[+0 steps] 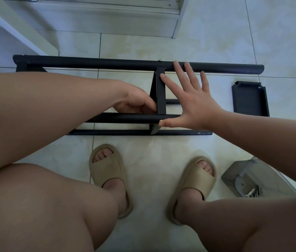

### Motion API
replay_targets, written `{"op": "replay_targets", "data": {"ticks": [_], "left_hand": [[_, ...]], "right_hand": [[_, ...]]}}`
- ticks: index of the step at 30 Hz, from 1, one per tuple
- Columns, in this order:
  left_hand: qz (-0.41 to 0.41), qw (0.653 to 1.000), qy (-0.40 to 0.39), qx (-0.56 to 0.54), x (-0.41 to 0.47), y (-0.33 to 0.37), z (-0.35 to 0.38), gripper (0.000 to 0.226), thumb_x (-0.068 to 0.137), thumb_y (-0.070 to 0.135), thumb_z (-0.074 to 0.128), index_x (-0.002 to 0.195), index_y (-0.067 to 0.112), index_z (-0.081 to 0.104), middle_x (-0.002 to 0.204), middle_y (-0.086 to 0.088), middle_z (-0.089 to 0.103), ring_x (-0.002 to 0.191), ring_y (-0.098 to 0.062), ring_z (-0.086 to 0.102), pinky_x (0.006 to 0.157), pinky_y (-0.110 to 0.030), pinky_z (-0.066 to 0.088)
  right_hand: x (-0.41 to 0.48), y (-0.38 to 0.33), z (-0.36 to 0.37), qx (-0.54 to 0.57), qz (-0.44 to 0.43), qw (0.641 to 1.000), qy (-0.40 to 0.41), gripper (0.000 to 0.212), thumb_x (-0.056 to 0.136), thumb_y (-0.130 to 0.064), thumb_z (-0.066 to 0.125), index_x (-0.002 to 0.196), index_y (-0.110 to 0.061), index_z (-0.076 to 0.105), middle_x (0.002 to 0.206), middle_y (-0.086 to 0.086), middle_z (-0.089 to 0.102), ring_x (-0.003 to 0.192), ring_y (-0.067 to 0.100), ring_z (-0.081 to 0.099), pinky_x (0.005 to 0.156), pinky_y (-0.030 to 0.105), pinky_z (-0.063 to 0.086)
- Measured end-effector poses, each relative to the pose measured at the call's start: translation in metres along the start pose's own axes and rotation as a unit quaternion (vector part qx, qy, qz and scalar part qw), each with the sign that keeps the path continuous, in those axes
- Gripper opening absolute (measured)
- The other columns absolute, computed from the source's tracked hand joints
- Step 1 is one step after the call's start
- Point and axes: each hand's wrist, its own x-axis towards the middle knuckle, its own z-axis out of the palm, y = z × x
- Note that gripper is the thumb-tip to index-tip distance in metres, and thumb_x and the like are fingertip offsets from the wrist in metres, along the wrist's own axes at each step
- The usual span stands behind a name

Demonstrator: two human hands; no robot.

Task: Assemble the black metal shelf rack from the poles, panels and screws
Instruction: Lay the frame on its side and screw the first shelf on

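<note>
- Two panels (22, 67) appear fixed between the poles (125, 118); the rack (107, 63) lies on its side on the floor (147, 157), in front of me.
- My left hand (136, 101) grips the middle panel (161, 91); my right hand (192, 104) is spread flat, thumb on a screw (161, 121).
- Outstanding: one loose panel (250, 98) and spare screws (254, 192) to my right.
</note>
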Motion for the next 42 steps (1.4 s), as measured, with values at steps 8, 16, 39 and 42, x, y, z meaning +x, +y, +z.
{"op": "replay_targets", "data": {"ticks": [8, 16, 39, 42], "left_hand": [[-0.004, 1.0, 0.011, -0.007, 0.001, 0.008, -0.001, 0.016, 0.095, 0.006, 0.056, 0.097, 0.009, 0.072, 0.098, -0.009, 0.075, 0.095, -0.02, 0.069, 0.101, -0.034, 0.047], [0.003, 1.0, 0.009, -0.015, 0.003, 0.008, -0.003, 0.018, 0.092, 0.001, 0.057, 0.089, 0.008, 0.073, 0.094, -0.011, 0.075, 0.091, -0.022, 0.07, 0.098, -0.034, 0.05], [0.078, 0.996, 0.004, -0.043, 0.004, -0.002, 0.001, 0.025, 0.091, -0.01, 0.048, 0.099, 0.006, 0.065, 0.087, -0.006, 0.075, 0.083, -0.017, 0.071, 0.074, -0.023, 0.056], [0.071, 0.997, -0.013, -0.039, 0.003, -0.003, 0.0, 0.024, 0.093, -0.004, 0.047, 0.1, 0.008, 0.067, 0.091, -0.005, 0.075, 0.086, -0.016, 0.07, 0.079, -0.023, 0.056]], "right_hand": [[0.0, 0.001, 0.0, -0.003, 0.001, 1.0, -0.002, 0.123, 0.062, -0.097, 0.039, 0.161, -0.039, -0.004, 0.168, 0.003, -0.022, 0.153, 0.027, -0.025, 0.121, 0.062, -0.009], [0.001, 0.001, 0.001, -0.006, -0.002, 1.0, 0.004, 0.122, 0.063, -0.097, 0.04, 0.161, -0.039, -0.003, 0.169, 0.004, -0.02, 0.154, 0.028, -0.023, 0.121, 0.062, -0.009], [-0.001, 0.0, 0.0, -0.001, -0.002, 1.0, 0.005, 0.122, 0.063, -0.098, 0.04, 0.161, -0.039, -0.002, 0.169, 0.003, -0.02, 0.154, 0.028, -0.023, 0.121, 0.063, -0.008], [0.0, 0.0, 0.0, -0.001, -0.001, 1.0, 0.003, 0.122, 0.063, -0.098, 0.039, 0.161, -0.039, -0.002, 0.169, 0.004, -0.02, 0.154, 0.028, -0.023, 0.121, 0.062, -0.008]]}}
